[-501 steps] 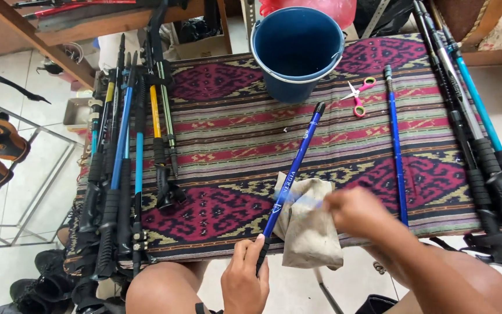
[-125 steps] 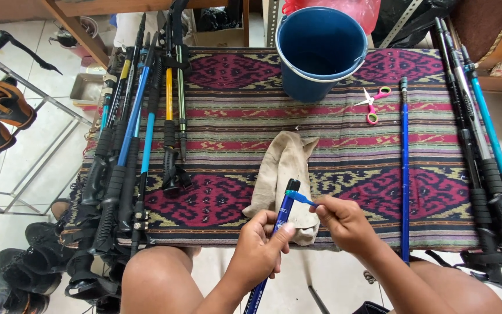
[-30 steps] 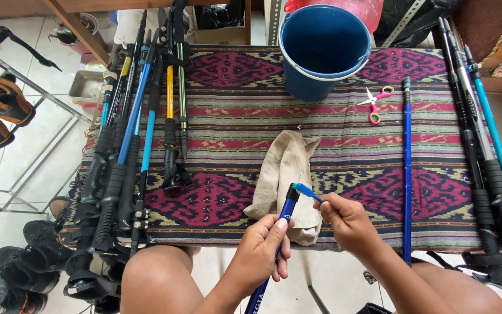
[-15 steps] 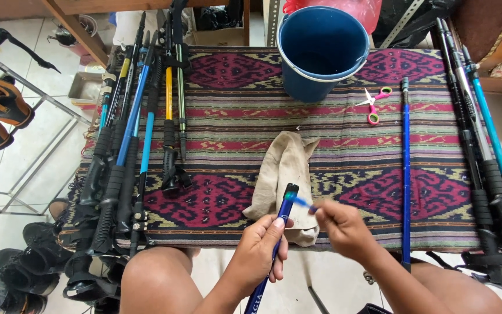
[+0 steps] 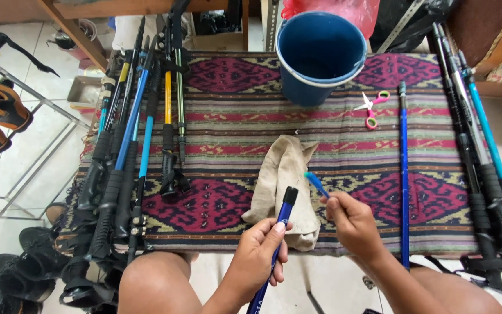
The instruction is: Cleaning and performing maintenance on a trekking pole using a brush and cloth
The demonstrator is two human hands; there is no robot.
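- Both hands are clenched: left hand (image 5: 258, 256) wraps the blue pole section (image 5: 279, 232), thumb up along it, black end tilted over the beige cloth (image 5: 286, 174).
- Right hand (image 5: 350, 224) pinches a small blue brush (image 5: 316, 183), just beside that end, above the patterned mat (image 5: 233, 125).

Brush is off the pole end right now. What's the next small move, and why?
Probably bring the small blue brush in the right hand back down onto the black tip of the blue pole section that the left hand holds upright over the beige rag. The bristles hover just right of the tip, apart from it, and the pole is held steady.
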